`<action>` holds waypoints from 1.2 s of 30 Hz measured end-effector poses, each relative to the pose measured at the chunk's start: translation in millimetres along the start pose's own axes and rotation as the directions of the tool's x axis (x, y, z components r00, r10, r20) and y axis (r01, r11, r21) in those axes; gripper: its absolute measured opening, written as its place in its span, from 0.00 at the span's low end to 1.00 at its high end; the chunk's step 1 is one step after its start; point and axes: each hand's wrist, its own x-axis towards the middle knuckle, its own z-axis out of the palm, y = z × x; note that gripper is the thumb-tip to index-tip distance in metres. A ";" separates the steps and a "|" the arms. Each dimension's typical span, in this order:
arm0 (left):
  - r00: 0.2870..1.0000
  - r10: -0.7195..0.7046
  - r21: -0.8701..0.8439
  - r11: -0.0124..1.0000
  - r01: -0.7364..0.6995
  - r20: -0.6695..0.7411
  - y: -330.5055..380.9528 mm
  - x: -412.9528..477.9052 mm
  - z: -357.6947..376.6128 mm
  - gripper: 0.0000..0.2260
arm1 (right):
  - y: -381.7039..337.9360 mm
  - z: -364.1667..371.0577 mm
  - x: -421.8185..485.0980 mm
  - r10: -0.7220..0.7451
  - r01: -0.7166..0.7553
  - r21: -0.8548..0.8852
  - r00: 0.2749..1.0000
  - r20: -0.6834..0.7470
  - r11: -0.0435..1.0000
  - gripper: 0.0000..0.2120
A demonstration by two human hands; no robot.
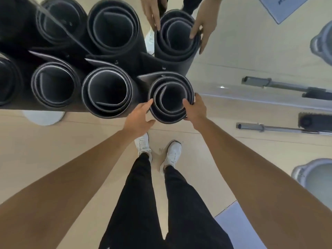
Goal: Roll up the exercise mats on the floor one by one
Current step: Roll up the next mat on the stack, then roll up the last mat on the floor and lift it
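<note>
I'm looking straight down on the rolled mat [170, 99], which stands on end at the floor's [71, 141] far edge, where it meets the mirror [233, 51]. It is the right-hand end of a row, touching the next roll [107, 92]; two more rolls [53, 85] stand further left along that edge. All are dark, with a pale line spiralling along their upper rims.

The right hand [194, 109] grips the rolled mat's top rim on its right side, thumb hooked over into the hollow and fingers wrapped on the outside. The left hand [139, 115] lies flat against the roll's left flank, fingers nearly straight and spread wide around its curve (pressing rather than pinching, as far as I can judge).

Below the hands, white shoes [143, 144] and black trousers [140, 203] stand just short of the roll. A barbell [280, 129] lies along the floor's right side near the mirror, and a grey weight [314, 175] sits by the right edge.
</note>
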 end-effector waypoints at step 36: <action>0.711 0.388 -0.193 0.920 -0.342 0.587 135.6 -255.1 -33.9 0.10 | 118.6 -84.4 -440.3 0.206 -0.153 0.180 0.923 -0.325 0.972 0.07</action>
